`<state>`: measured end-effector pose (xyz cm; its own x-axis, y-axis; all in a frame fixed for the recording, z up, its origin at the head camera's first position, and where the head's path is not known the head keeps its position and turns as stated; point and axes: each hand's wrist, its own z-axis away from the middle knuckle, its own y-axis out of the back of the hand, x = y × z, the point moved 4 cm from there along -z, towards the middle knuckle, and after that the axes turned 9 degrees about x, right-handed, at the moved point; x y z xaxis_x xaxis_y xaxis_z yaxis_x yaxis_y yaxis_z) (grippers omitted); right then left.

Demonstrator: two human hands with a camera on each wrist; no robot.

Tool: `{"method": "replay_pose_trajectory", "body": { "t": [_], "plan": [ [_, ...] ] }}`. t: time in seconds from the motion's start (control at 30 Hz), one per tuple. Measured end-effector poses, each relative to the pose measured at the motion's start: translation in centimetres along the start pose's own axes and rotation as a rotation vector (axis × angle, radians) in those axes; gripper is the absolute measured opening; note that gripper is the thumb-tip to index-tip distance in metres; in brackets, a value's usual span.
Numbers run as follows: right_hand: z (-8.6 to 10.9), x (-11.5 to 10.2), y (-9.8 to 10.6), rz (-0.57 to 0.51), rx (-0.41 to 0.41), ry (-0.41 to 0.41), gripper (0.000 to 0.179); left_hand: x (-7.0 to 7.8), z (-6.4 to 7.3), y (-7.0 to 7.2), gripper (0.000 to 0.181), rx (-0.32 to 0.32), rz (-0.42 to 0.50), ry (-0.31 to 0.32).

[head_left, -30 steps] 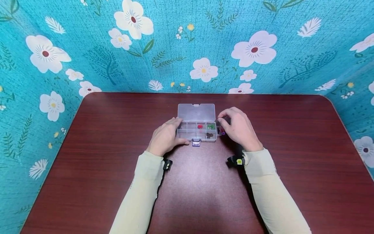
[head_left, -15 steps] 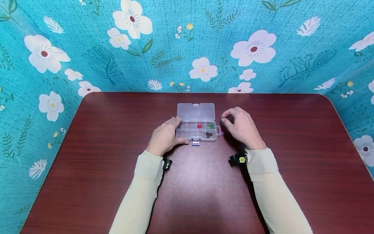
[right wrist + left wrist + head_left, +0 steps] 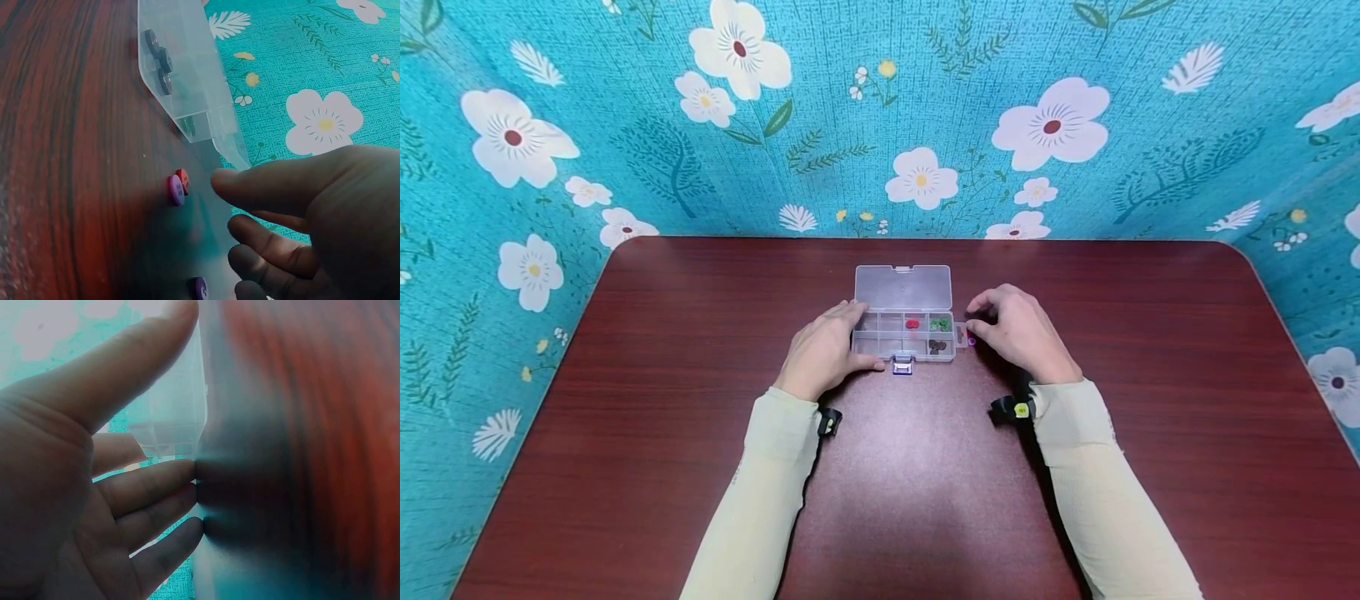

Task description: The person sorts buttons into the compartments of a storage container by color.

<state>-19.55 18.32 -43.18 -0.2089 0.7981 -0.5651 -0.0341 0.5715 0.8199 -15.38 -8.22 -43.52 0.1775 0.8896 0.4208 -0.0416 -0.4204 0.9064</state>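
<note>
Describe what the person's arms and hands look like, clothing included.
The left sleeve and right sleeve are long and pale cream, each with a wide band at the wrist. The left-wrist device and right-wrist device are black, the latter bearing a yellow-green patch. The left hand and right hand wear no gloves.
</note>
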Motion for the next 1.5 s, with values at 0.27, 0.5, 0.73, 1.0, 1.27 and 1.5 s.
{"method": "replay_pose_trajectory", "body": {
  "t": [0.27, 0.5, 0.73, 1.0, 1.27, 1.5],
  "plan": [
    [0.08, 0.23, -0.49, 0.006, -0.051, -0.006, 0.011, 0.04, 0.04, 0.01, 0.096, 0.0, 0.0, -0.001],
    [0.09, 0.39, -0.64, 0.022, -0.024, 0.016, 0.007, 0.1, 0.05, 0.0, 0.096, -0.002, -0.002, 0.003],
    [0.21, 0.29, -0.42, 0.037, -0.03, 0.019, 0.007, 0.08, 0.1, 0.04, 0.096, -0.002, 0.001, 0.005],
    [0.16, 0.42, -0.52, 0.034, -0.016, 0.036, 0.005, 0.08, 0.04, 0.03, 0.096, 0.001, -0.002, -0.004],
    [0.06, 0.41, -0.61, 0.037, -0.009, 0.04, 0.004, 0.06, 0.04, 0.08, 0.095, 0.002, -0.002, -0.011],
    [0.07, 0.35, -0.5, 0.034, -0.003, 0.061, 0.006, 0.08, -0.05, 0.05, 0.096, 0.007, 0.001, -0.01]
  ]
}}
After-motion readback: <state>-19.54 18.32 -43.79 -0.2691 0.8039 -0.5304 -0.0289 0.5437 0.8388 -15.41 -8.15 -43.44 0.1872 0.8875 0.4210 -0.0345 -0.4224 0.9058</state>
